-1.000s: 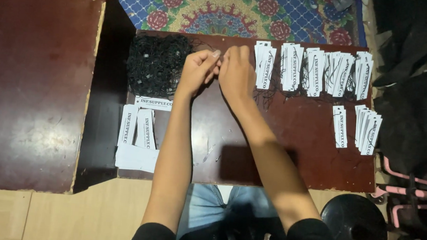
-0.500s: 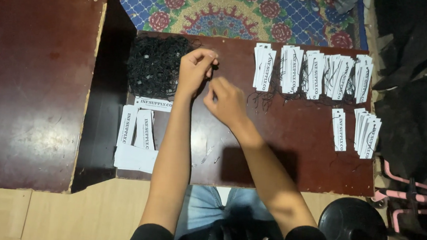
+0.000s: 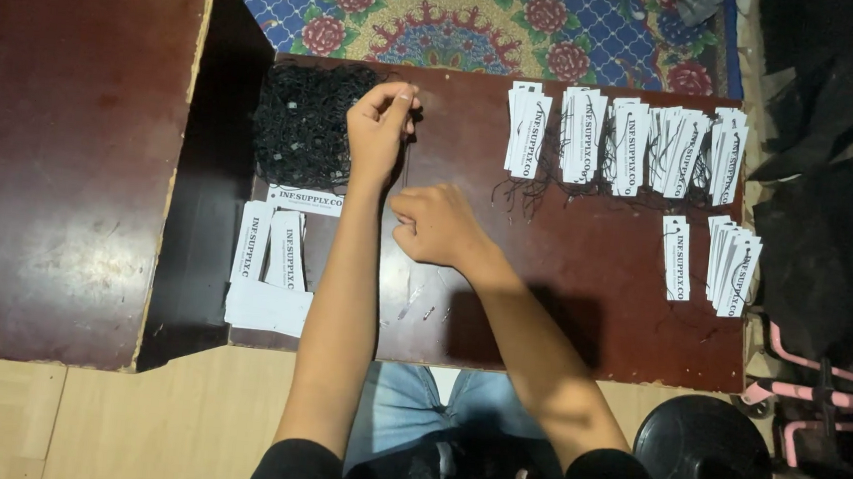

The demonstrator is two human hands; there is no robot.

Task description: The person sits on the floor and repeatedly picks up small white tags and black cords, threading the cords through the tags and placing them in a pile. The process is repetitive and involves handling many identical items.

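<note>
My left hand [image 3: 378,126] is raised beside a heap of thin black strings [image 3: 304,126] on the low brown table [image 3: 564,279], its fingertips pinched on one black string. My right hand [image 3: 429,225] sits lower and nearer to me, fingers closed on the other end of that string, which runs faintly between the two hands. A loose pile of white paper tags [image 3: 270,264] lies on the table left of my left forearm. Rows of strung white tags [image 3: 624,138] stand along the table's far right, with two smaller stacks [image 3: 715,260] below them.
A larger dark red table [image 3: 62,154] stands to the left. A patterned blue and red rug [image 3: 462,17] lies beyond. Dark bags [image 3: 830,198] crowd the right side, with a black round stool [image 3: 701,459] and pink frame bars [image 3: 816,387] at lower right. The floor is light wood.
My hands were together near the string heap. My right hand has since drawn down and toward me, pulling the string out, while my left hand stayed near the heap.
</note>
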